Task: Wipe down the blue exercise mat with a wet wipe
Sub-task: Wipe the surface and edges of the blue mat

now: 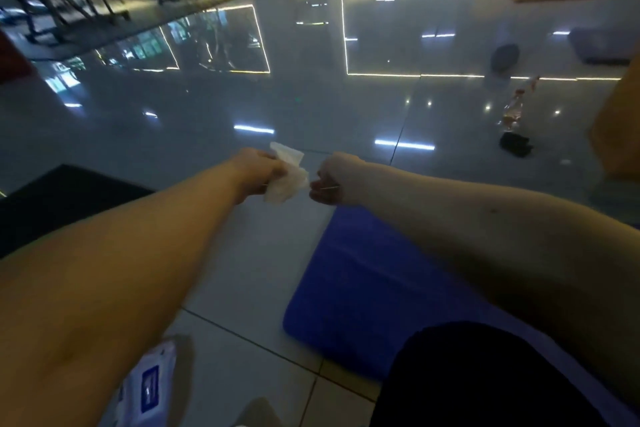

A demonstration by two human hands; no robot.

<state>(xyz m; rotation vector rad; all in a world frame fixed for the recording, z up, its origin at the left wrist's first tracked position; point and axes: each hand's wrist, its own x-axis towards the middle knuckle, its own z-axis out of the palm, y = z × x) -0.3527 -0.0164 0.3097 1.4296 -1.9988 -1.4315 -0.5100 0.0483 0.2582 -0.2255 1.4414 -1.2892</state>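
Closest to you, below your left forearm, a white pack of wet wipes with a blue label lay on the pale glossy tiled floor. Under your right forearm lay the blue foam exercise mat, flat. Its visible side edge ran away from you toward your right hand, and your black-clad knee covered its near part, so you could not tell its full long axis. Your left hand gripped a crumpled white wet wipe, held in the air above the floor, just past the mat's far left corner. Your right hand's curled fingers pinched the wipe's right edge. Beyond and to the right of that hand stood a clear plastic bottle.
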